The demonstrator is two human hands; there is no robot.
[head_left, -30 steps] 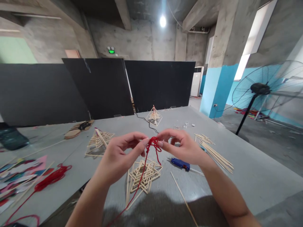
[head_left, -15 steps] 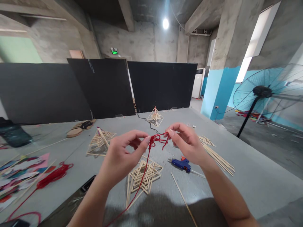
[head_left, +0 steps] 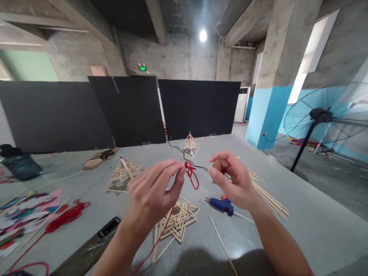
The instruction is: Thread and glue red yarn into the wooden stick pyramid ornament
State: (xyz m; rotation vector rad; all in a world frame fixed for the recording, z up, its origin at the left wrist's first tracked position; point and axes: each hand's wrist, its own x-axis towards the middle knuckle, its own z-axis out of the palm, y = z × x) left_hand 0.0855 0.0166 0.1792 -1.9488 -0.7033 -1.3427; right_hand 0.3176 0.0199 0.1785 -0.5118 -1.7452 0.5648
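My left hand (head_left: 156, 188) pinches a looped red yarn (head_left: 191, 172) between thumb and fingertips. Its loops stick out to the right of the fingers, and a strand runs down from the hand toward the table's near edge. To the right, my right hand (head_left: 231, 178) is apart from the yarn, with thumb and fingers parted and nothing between them. Below the hands lies a star-shaped lattice of wooden sticks (head_left: 179, 220). A blue glue gun (head_left: 222, 205) rests on the table under my right hand.
Stick pyramids stand at the left (head_left: 123, 174) and at the back (head_left: 189, 145). Bamboo sticks (head_left: 271, 199) lie at the right, a single stick (head_left: 222, 243) in front. At the left are a red yarn bundle (head_left: 67, 216), coloured scraps (head_left: 25, 214) and a dark bottle (head_left: 20, 165).
My right hand has let go of the yarn end and moved slightly right. My left hand still pinches the yarn, whose loops now hang lower.
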